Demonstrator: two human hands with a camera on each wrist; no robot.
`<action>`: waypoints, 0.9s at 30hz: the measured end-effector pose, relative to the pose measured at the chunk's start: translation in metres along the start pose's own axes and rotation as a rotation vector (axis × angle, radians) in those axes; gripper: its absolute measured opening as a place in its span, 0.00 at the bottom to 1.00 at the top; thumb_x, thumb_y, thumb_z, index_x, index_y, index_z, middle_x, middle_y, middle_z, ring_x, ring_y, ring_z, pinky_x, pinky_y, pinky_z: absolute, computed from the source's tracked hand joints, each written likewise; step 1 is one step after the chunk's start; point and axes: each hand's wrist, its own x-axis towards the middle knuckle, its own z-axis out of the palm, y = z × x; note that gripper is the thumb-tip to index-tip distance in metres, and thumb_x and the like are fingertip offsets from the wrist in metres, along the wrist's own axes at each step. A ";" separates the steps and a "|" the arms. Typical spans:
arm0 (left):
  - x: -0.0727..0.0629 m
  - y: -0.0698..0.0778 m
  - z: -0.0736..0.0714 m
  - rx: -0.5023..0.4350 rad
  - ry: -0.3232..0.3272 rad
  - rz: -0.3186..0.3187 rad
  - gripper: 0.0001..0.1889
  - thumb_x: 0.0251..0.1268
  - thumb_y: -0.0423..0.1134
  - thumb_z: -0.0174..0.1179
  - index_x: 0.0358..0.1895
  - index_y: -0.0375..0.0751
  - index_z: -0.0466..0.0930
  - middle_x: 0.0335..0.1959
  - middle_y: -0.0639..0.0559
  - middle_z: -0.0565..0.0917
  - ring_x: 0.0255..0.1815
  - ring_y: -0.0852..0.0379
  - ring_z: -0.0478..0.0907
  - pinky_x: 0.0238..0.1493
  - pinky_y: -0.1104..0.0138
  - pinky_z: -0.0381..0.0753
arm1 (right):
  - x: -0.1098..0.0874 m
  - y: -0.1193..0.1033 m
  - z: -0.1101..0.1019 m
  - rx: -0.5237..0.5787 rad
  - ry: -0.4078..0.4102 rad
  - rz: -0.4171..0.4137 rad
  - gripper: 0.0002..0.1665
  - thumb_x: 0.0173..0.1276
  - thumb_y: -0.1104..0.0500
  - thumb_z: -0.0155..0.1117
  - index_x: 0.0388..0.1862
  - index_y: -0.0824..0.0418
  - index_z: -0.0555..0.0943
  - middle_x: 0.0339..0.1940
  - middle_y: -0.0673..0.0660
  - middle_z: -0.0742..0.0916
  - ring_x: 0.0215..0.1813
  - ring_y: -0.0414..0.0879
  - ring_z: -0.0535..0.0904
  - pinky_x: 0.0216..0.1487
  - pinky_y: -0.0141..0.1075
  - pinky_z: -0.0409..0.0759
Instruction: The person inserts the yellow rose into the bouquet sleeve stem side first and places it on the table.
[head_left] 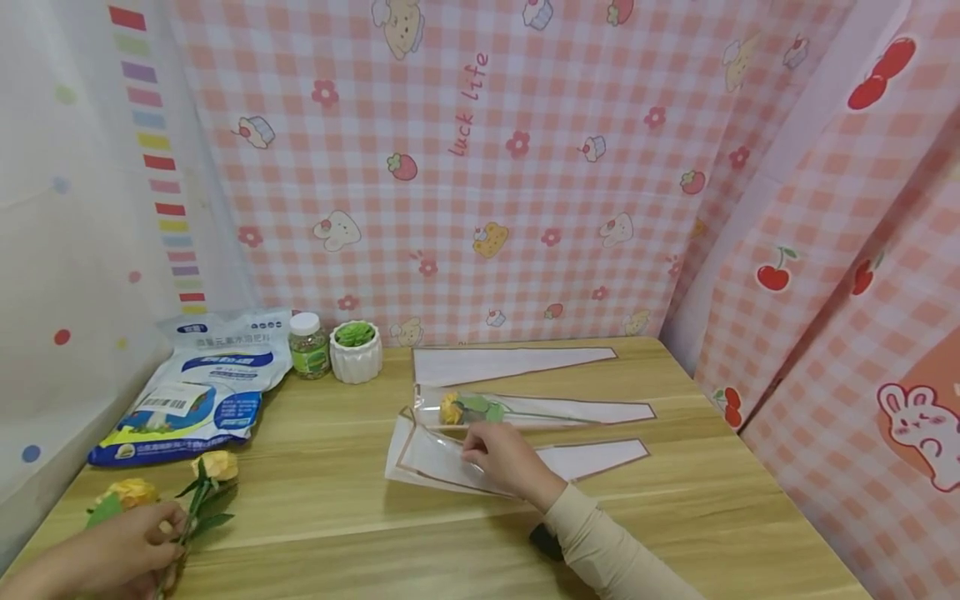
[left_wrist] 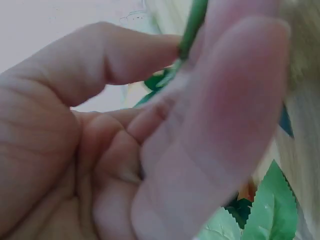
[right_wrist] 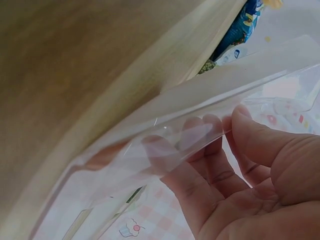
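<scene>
At the front left, my left hand (head_left: 123,546) pinches the green stem (left_wrist: 194,25) of a yellow rose (head_left: 216,465) between thumb and fingers. Another yellow rose (head_left: 131,492) shows just behind that hand. My right hand (head_left: 513,462) pinches the clear film edge of the nearest flower sleeve (head_left: 431,458), a tapered white wrapper with a brown border. Its wide left end is raised off the table; the right wrist view shows the film (right_wrist: 200,100) between thumb and fingers. Behind it, a middle sleeve (head_left: 626,412) has a yellow rose (head_left: 452,408) on it, stem toward the narrow end.
A third sleeve (head_left: 480,365) lies at the back of the wooden table (head_left: 315,500). Back left are a blue-and-white bag (head_left: 202,383), a white-capped jar (head_left: 308,346) and a small potted plant (head_left: 356,354). A black object (head_left: 546,542) lies partly under my right forearm.
</scene>
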 end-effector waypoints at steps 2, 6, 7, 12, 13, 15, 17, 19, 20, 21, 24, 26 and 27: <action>-0.001 0.000 -0.002 -0.048 -0.010 0.027 0.06 0.73 0.29 0.48 0.49 0.32 0.66 0.30 0.46 0.83 0.25 0.52 0.79 0.28 0.65 0.80 | 0.000 0.000 0.000 -0.002 0.001 -0.001 0.09 0.67 0.64 0.71 0.29 0.56 0.81 0.27 0.46 0.82 0.30 0.35 0.73 0.33 0.31 0.75; -0.002 -0.001 -0.008 -0.177 -0.054 0.118 0.10 0.75 0.29 0.46 0.53 0.30 0.62 0.32 0.43 0.85 0.23 0.52 0.78 0.24 0.65 0.78 | -0.001 0.001 0.000 -0.005 0.002 -0.007 0.09 0.67 0.65 0.71 0.28 0.56 0.81 0.27 0.46 0.82 0.30 0.35 0.72 0.32 0.31 0.75; -0.002 0.000 -0.009 -0.189 -0.055 0.136 0.10 0.75 0.29 0.46 0.54 0.29 0.62 0.33 0.43 0.85 0.24 0.52 0.78 0.24 0.66 0.78 | -0.001 0.001 -0.001 -0.007 0.002 -0.009 0.10 0.67 0.65 0.71 0.28 0.56 0.80 0.27 0.46 0.82 0.30 0.35 0.72 0.32 0.31 0.75; -0.002 0.007 -0.015 -0.176 -0.022 0.261 0.12 0.79 0.33 0.49 0.56 0.28 0.61 0.34 0.40 0.86 0.26 0.50 0.82 0.22 0.61 0.83 | -0.001 0.002 -0.001 -0.016 0.003 -0.010 0.10 0.67 0.64 0.71 0.28 0.56 0.80 0.27 0.46 0.82 0.30 0.35 0.72 0.33 0.30 0.75; -0.003 0.009 -0.017 -0.171 -0.014 0.272 0.13 0.80 0.33 0.49 0.56 0.28 0.61 0.34 0.40 0.86 0.27 0.50 0.82 0.22 0.60 0.84 | -0.001 0.002 -0.001 -0.017 0.002 -0.009 0.10 0.67 0.64 0.71 0.28 0.55 0.80 0.27 0.46 0.82 0.30 0.35 0.72 0.33 0.30 0.75; -0.003 0.015 -0.019 -0.171 -0.008 0.293 0.12 0.81 0.34 0.48 0.55 0.29 0.60 0.35 0.39 0.86 0.28 0.48 0.83 0.23 0.57 0.85 | 0.000 0.002 -0.001 -0.017 -0.001 -0.004 0.09 0.67 0.64 0.71 0.28 0.55 0.81 0.27 0.46 0.82 0.30 0.35 0.73 0.33 0.31 0.75; -0.003 0.021 -0.022 -0.185 -0.010 0.304 0.12 0.82 0.34 0.47 0.56 0.28 0.59 0.36 0.38 0.86 0.29 0.47 0.84 0.23 0.58 0.84 | 0.000 0.003 -0.001 -0.016 -0.003 -0.003 0.09 0.67 0.64 0.71 0.29 0.55 0.81 0.28 0.46 0.82 0.30 0.35 0.73 0.34 0.31 0.75; -0.003 0.027 -0.023 -0.190 -0.003 0.312 0.12 0.83 0.35 0.46 0.56 0.29 0.58 0.36 0.38 0.86 0.30 0.46 0.85 0.24 0.57 0.85 | 0.000 0.003 0.000 -0.015 -0.003 -0.008 0.09 0.67 0.65 0.71 0.29 0.55 0.81 0.28 0.46 0.83 0.31 0.35 0.74 0.34 0.31 0.76; -0.002 0.029 -0.023 -0.190 0.002 0.325 0.12 0.83 0.35 0.46 0.55 0.29 0.58 0.37 0.38 0.86 0.31 0.45 0.85 0.24 0.57 0.85 | -0.001 0.003 0.000 -0.015 -0.002 -0.012 0.09 0.67 0.65 0.71 0.29 0.55 0.81 0.28 0.46 0.83 0.31 0.35 0.74 0.34 0.31 0.76; 0.000 0.031 -0.023 -0.191 0.010 0.341 0.13 0.83 0.35 0.46 0.55 0.29 0.58 0.37 0.37 0.86 0.31 0.45 0.85 0.24 0.56 0.85 | -0.001 0.003 0.000 -0.016 -0.001 -0.015 0.10 0.67 0.65 0.71 0.29 0.55 0.81 0.28 0.46 0.83 0.31 0.35 0.74 0.34 0.31 0.76; 0.004 0.036 -0.023 -0.165 0.061 0.363 0.14 0.82 0.35 0.48 0.55 0.27 0.59 0.37 0.38 0.87 0.34 0.44 0.87 0.30 0.53 0.87 | -0.001 0.004 0.001 -0.020 0.002 -0.026 0.10 0.67 0.65 0.71 0.28 0.55 0.80 0.28 0.46 0.83 0.31 0.35 0.74 0.34 0.31 0.76; 0.007 0.039 -0.022 -0.170 0.084 0.368 0.15 0.82 0.35 0.49 0.56 0.26 0.59 0.38 0.36 0.87 0.35 0.43 0.87 0.33 0.53 0.88 | -0.001 0.003 0.001 -0.024 0.001 -0.029 0.10 0.67 0.64 0.71 0.28 0.55 0.80 0.28 0.46 0.83 0.31 0.35 0.74 0.34 0.31 0.76; 0.008 0.040 -0.021 -0.170 0.099 0.368 0.16 0.82 0.35 0.49 0.57 0.25 0.58 0.38 0.36 0.87 0.36 0.43 0.87 0.34 0.53 0.88 | -0.001 0.003 0.001 -0.025 -0.002 -0.026 0.10 0.68 0.64 0.71 0.28 0.54 0.81 0.28 0.45 0.83 0.31 0.35 0.73 0.34 0.30 0.76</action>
